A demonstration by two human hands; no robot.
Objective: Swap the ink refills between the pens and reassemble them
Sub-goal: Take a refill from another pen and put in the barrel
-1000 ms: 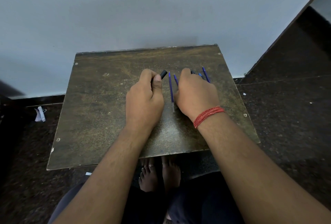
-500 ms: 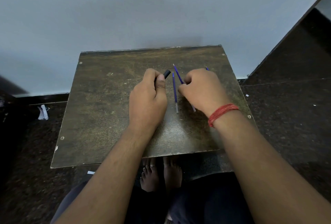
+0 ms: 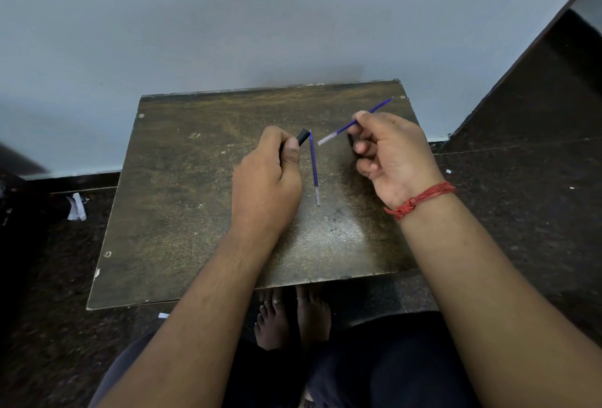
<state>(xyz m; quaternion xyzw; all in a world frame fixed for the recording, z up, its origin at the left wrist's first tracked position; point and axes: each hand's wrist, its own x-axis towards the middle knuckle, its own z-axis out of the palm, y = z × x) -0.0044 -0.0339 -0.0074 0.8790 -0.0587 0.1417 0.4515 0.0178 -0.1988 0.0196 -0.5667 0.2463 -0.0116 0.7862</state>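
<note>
While one refill (image 3: 314,166) lies on the table (image 3: 182,212), both hands (image 3: 265,186) (image 3: 395,156) grip parts.

I count two blue ink refills (image 3: 314,168) (image 3: 365,117), one black pen barrel (image 3: 303,137), two hands (image 3: 265,179) (image 3: 395,153), one desk (image 3: 182,199), and one red thread wristband (image 3: 420,199).

1. My left hand (image 3: 265,179) covers most of the black pen barrel (image 3: 303,137); only its end shows.
2. The refill (image 3: 355,124) in my right hand (image 3: 395,156) looks motion-blurred.
3. A dark piece (image 3: 351,139) behind my right fingers is unidentifiable.
</note>
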